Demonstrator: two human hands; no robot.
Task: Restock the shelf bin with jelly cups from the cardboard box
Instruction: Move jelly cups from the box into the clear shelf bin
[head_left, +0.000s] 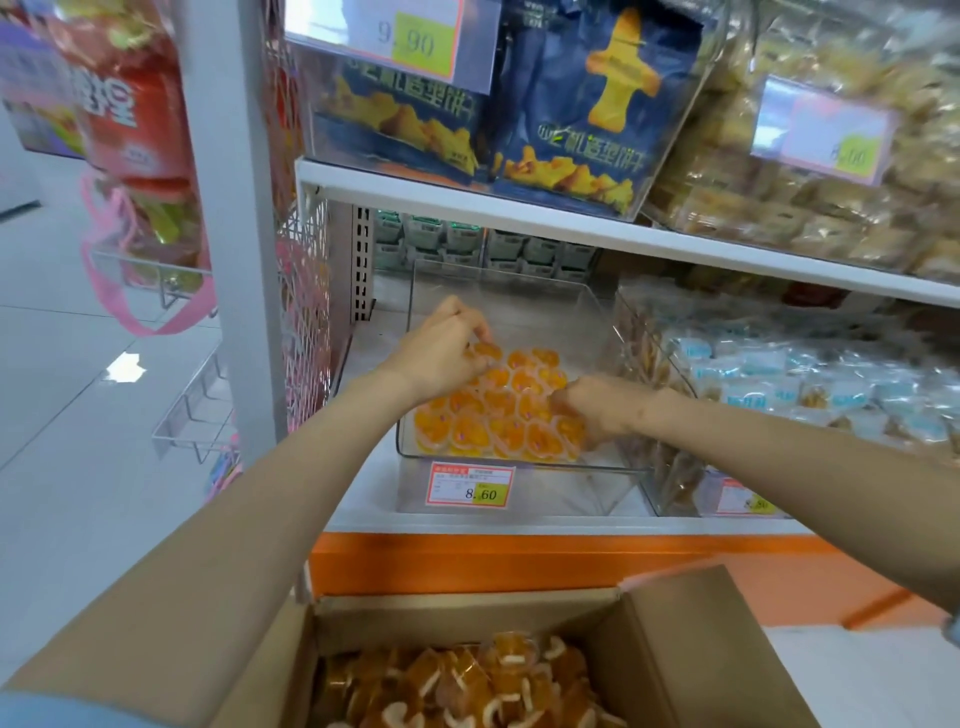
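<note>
Shop shelving fills the view: a white shelf above an orange base strip, with pale floor tiles to the left.

1. A clear shelf bin stands on the shelf, its front wall carrying a price label reading 8.60. A single layer of orange jelly cups covers the front half of its floor (the rear half is bare).

2. The left hand reaches into the bin from the left. Its fingers are bent, and the tips pinch the rear jelly cup at the back left edge of the layer.

3. The right hand reaches in from the right, knuckles up, with its fingers curled down among the cups at the layer's right edge. Blur hides the fingertips, so whether it holds a cup cannot be told.

4. An open cardboard box sits below the shelf front, nearest the camera. It holds a loose heap of boxed jelly cups, amber with white crescents showing.

5. On the next shelf up stand blue biscuit bags. Just right of the shelf bin, a neighbouring bin holds pale blue wrapped snacks.
</note>
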